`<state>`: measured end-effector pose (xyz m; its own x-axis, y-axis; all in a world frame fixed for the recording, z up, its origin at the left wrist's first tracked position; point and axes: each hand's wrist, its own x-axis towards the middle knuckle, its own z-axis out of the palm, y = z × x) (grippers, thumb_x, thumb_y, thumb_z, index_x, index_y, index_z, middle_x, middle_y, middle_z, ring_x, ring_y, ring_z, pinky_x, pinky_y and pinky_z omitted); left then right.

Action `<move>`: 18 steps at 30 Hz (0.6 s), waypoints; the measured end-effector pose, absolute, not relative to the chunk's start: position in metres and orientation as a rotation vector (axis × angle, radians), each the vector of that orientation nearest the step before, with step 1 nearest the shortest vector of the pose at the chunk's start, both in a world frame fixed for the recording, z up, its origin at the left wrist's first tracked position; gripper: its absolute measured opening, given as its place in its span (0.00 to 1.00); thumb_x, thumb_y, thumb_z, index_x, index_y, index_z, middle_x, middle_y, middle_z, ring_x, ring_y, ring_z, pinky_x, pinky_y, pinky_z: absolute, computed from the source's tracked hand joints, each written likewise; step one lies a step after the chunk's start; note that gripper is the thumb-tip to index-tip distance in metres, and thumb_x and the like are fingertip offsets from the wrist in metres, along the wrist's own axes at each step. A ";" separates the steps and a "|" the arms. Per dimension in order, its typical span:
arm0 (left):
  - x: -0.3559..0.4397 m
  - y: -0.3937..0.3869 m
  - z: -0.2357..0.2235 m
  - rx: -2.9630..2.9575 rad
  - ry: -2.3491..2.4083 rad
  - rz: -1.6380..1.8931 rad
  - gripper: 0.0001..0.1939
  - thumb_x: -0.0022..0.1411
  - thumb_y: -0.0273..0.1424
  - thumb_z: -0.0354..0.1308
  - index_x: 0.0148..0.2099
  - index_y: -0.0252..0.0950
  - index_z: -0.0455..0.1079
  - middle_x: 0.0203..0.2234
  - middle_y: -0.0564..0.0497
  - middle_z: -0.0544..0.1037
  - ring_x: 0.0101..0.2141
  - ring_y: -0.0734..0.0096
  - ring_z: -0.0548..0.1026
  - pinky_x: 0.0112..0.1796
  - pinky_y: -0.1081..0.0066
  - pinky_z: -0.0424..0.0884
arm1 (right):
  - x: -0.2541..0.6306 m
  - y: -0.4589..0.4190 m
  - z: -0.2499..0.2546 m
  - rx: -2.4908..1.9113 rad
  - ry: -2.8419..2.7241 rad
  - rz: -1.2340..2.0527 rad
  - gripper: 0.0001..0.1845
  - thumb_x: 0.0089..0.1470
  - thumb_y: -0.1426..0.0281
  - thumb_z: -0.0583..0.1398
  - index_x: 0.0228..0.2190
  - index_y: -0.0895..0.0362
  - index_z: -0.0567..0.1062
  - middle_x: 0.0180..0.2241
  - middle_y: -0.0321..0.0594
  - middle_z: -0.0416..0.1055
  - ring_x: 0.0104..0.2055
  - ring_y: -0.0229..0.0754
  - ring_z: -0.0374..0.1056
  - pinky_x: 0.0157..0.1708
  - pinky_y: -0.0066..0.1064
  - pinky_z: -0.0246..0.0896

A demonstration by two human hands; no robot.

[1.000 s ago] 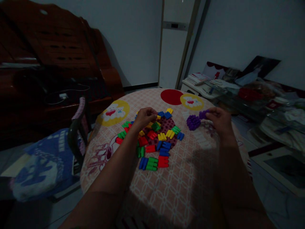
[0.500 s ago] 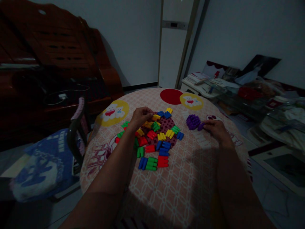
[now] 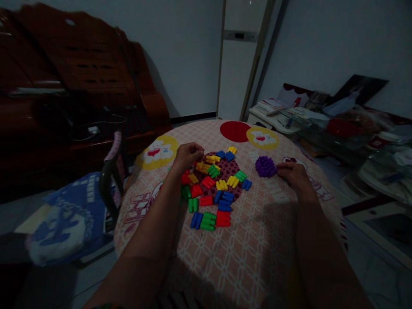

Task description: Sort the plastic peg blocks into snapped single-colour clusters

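Observation:
My left hand [image 3: 188, 155] is over the far left side of a scattered group of toy building blocks, its fingertips pinched together. Whatever may be between them is hidden. Close to its fingertips lie yellow blocks [image 3: 212, 159] and a green block [image 3: 213, 171]. My right hand [image 3: 293, 174] rests low at the right, fingers stretched toward a tight cluster of purple blocks [image 3: 265, 166], their tips at its right edge. Nearer to me, a blue block [image 3: 196, 220], green blocks [image 3: 208, 221] and a red block [image 3: 223, 218] sit side by side.
The blocks lie on a round table with a patterned tablecloth [image 3: 225, 253]. A chair [image 3: 111, 180] with a blue cushion stands at the left, before a wooden sofa [image 3: 86, 73]. At the right is a cluttered glass-topped table [image 3: 337, 141].
The loose purple block at my right fingertips now sits against the purple cluster. My left hand has drawn slightly back from the yellow blocks. The whole view has shifted a little.

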<state>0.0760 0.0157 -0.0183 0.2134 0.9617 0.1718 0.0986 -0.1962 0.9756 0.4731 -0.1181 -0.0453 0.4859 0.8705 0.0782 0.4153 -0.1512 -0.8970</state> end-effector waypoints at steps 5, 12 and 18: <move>0.055 0.021 -0.015 1.641 1.185 1.101 0.08 0.47 0.31 0.64 0.31 0.32 0.76 0.20 0.52 0.77 0.22 0.71 0.74 0.28 0.72 0.72 | 0.458 -0.115 -0.030 -1.727 -0.910 0.326 0.17 0.40 0.67 0.64 0.35 0.60 0.81 0.25 0.41 0.77 0.19 0.38 0.66 0.16 0.27 0.58; 0.012 0.034 -0.018 1.744 1.680 1.154 0.12 0.51 0.28 0.58 0.37 0.32 0.80 0.24 0.49 0.81 0.26 0.68 0.78 0.30 0.73 0.70 | 0.431 -0.113 -0.009 -1.628 -0.948 0.189 0.13 0.42 0.70 0.61 0.32 0.58 0.81 0.23 0.38 0.76 0.22 0.39 0.71 0.20 0.27 0.63; -0.024 0.038 -0.022 1.695 1.930 1.178 0.17 0.53 0.30 0.58 0.43 0.32 0.82 0.32 0.46 0.84 0.31 0.65 0.79 0.33 0.72 0.71 | 0.424 -0.109 -0.013 -1.581 -1.043 0.234 0.11 0.44 0.71 0.62 0.33 0.58 0.81 0.24 0.39 0.76 0.22 0.39 0.71 0.22 0.28 0.65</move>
<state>-0.0245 0.0380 -0.0220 -0.2485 0.9285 0.2760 0.6696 -0.0412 0.7416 0.4237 -0.1088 -0.0130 0.5825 0.7185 0.3800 0.4867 0.0661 -0.8711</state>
